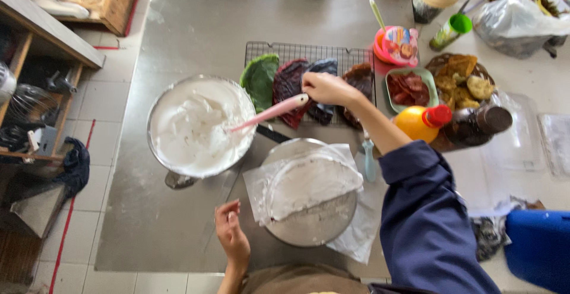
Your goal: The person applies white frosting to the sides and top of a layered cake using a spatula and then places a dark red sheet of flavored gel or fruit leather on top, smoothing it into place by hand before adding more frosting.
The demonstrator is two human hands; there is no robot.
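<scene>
My right hand [325, 88] grips a pink spatula [270, 111] whose tip dips into a metal bowl [159, 107] of white cream [196, 127]. My left hand [231, 234] rests on the steel table with fingers loosely curled, holding nothing, just left of a round metal turntable [317, 225]. On the turntable lies a cream-covered cake layer [309, 181] on white paper. Behind it, a wire rack [309, 51] carries a green layer [260, 79], a dark red layer [289, 85], a dark blue one and a brown one.
To the right stand a green dish of red slices [411, 89], a plate of fried pieces [460, 80], an orange bottle with red cap [423, 122], a dark bottle [475, 125], a pink cup [396, 44] and a plastic bag [519, 18]. Shelves stand at left.
</scene>
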